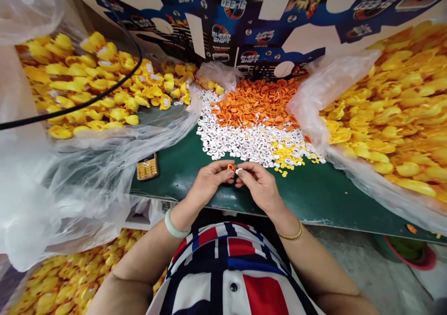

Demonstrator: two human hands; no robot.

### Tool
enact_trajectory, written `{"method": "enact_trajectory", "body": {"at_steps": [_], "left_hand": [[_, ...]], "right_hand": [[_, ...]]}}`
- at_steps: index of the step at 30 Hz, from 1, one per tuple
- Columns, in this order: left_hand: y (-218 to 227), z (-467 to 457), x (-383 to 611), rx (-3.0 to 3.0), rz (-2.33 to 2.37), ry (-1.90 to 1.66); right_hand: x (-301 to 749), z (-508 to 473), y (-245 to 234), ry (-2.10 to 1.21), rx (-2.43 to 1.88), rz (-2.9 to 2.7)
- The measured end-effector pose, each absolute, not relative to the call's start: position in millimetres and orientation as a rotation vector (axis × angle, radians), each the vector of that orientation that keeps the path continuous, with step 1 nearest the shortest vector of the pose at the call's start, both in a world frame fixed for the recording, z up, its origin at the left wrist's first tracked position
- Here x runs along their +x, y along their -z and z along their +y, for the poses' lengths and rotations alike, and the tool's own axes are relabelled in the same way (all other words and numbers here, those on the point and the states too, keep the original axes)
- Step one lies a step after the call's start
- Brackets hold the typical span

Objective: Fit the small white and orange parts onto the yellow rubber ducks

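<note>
My left hand pinches a small orange plastic piece between thumb and fingers, just above the table's front part. Close beside it, my right hand is closed on a small white piece, held near the orange one. Whether the two pieces touch I cannot tell. Beyond my hands lies a spread of small white pieces with dark marks, with a heap of orange pieces behind it. Small yellow discs lie at the right edge of the white ones.
Yellow plastic parts fill plastic-lined heaps at the left and right. A mobile phone lies on the green table. Printed cardboard stands behind. A black cable crosses at left. More yellow pieces lie below the table.
</note>
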State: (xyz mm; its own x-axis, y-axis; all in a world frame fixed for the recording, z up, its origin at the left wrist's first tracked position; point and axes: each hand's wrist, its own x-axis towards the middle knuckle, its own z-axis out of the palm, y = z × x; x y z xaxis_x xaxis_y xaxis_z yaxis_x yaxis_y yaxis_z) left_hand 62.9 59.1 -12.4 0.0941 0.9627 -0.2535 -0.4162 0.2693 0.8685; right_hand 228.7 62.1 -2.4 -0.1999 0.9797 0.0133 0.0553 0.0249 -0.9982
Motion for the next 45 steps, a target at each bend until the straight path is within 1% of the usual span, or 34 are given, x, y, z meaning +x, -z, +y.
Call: {"method": "enact_trajectory", "body": {"at_steps": [10,14,16,18,20,22,25,29,32,34,37,40,42,45], "left_hand": [[12.1,53.1,61.9,0.86,1.076,-1.157],[10.7,48.7,61.5,1.05,1.173,-1.193],[9.8,46.4,60.9,1.214,1.23,-1.235],[9.7,44.5,60.5,1.35,1.25,-1.265],[10.2,43.9,60.9,1.363,1.232,-1.275],[10.8,45.2,62.5,1.219,1.18,-1.258],[10.9,49.6,66.8,0.878,1.034,-1.209],[9.6,49.9,73.3,0.577,0.916,-1.226],[7.0,43.8,73.2,0.582,0.907,-1.191],[1.1,43.3,62.6,0.732,0.944,-1.094],[-16.3,61.7,14.5,1.242,1.263,-1.052],[-34.9,105.6,-71.7,1.816,1.94,-1.087],[-41.6,138.8,-133.8,2.016,2.279,-0.84],[-41.5,174.4,-201.7,2.204,2.358,-0.284]], "right_hand": [[227.8,60.7,6.3,-1.323,-1.174,-1.435],[229.3,59.7,8.5,-1.294,-1.174,-1.459],[229.8,58.7,7.3,-1.195,-1.178,-1.54],[229.6,57.3,5.1,-1.003,-1.177,-1.665],[229.1,55.9,3.7,-0.827,-1.163,-1.766],[229.0,54.6,4.4,-0.779,-1.158,-1.788],[230.0,53.8,8.9,-0.802,-1.165,-1.72],[231.4,55.5,13.3,-0.595,-1.095,-1.865],[232.6,57.8,12.7,-0.388,-1.046,-2.017],[235.0,59.1,12.2,-0.32,-1.01,-2.051],[240.4,60.0,15.3,-0.357,-1.036,-2.053],[243.1,60.4,23.6,-0.389,-1.122,-2.083],[241.8,61.1,28.8,-0.378,-1.16,-2.144],[238.2,62.9,32.4,-0.336,-1.174,-2.217]]}}
